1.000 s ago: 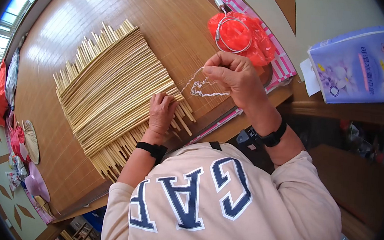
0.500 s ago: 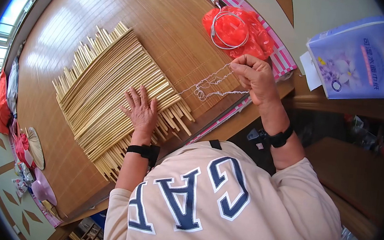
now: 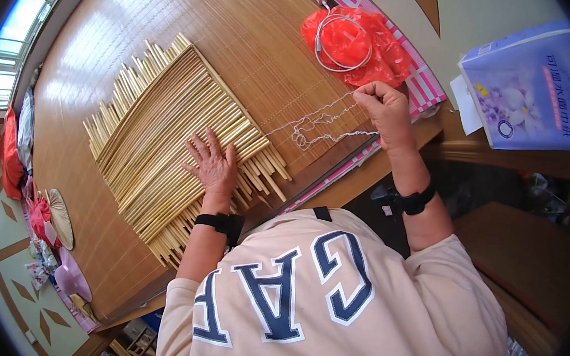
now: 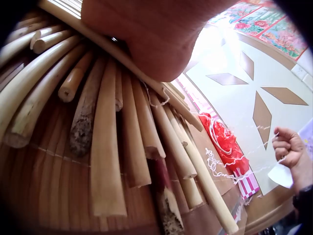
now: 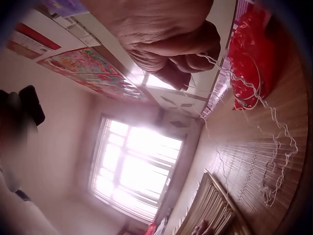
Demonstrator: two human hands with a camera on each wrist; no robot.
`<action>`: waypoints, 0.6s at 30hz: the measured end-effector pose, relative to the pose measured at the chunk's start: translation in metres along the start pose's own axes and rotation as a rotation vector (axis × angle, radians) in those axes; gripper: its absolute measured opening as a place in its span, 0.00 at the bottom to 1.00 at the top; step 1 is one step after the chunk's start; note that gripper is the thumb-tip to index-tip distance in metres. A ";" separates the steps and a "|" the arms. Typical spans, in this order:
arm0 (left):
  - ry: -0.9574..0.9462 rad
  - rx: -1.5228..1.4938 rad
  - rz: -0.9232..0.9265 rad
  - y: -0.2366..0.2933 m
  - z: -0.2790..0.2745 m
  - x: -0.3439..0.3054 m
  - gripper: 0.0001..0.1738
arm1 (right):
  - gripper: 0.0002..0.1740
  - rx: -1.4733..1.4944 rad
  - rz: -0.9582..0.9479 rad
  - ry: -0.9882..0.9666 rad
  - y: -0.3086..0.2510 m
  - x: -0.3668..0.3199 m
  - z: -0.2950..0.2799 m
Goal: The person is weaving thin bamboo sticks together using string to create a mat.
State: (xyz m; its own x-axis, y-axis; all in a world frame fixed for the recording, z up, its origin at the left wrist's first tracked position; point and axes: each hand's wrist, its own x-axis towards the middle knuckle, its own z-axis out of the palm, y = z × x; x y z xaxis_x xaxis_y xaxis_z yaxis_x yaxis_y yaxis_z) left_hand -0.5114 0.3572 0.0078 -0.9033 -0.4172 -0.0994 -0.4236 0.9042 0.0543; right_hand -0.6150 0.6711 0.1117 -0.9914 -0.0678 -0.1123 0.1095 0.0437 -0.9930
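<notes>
A mat of pale wooden sticks (image 3: pixel 160 125), laid side by side with uneven ends, lies on the table. My left hand (image 3: pixel 213 171) rests on it with fingers spread, near the edge close to my body. In the left wrist view, that hand (image 4: pixel 146 39) is over several cut stick ends (image 4: pixel 110 171). My right hand (image 3: pixel 386 112) is raised to the right of the mat and pinches white string (image 5: pixel 243 81). One strand stretches from its fingers to the mat's right edge; the rest hangs in a loose, tangled loop.
Beyond the right hand lie a red plastic bag (image 3: pixel 359 44) and a coiled white cable (image 3: pixel 320 41). A purple tissue pack (image 3: pixel 533 92) stands at the right. A straw fan (image 3: pixel 61 218) and pink hat (image 3: pixel 73 278) are at the far left.
My left hand has moved left from the mat's right edge and spread its fingers flat. The right hand has drawn the string away to the right.
</notes>
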 end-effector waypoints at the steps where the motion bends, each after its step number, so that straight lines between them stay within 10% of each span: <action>1: -0.019 -0.039 0.001 -0.001 -0.002 0.000 0.39 | 0.07 -0.335 -0.175 0.081 0.013 0.002 0.001; 8: 0.101 -0.043 0.171 -0.022 -0.005 0.004 0.35 | 0.17 -0.529 -0.448 -0.253 0.056 -0.041 0.061; 18: 0.079 -0.037 0.400 -0.003 -0.003 0.001 0.36 | 0.22 -0.595 -0.363 -0.391 0.094 -0.051 0.119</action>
State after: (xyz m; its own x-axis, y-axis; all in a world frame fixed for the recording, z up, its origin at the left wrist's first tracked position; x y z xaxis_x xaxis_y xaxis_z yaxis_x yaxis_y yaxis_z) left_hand -0.5115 0.3538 0.0104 -0.9991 -0.0403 0.0131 -0.0386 0.9933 0.1089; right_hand -0.5457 0.5602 0.0198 -0.8484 -0.5197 0.1005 -0.3817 0.4690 -0.7965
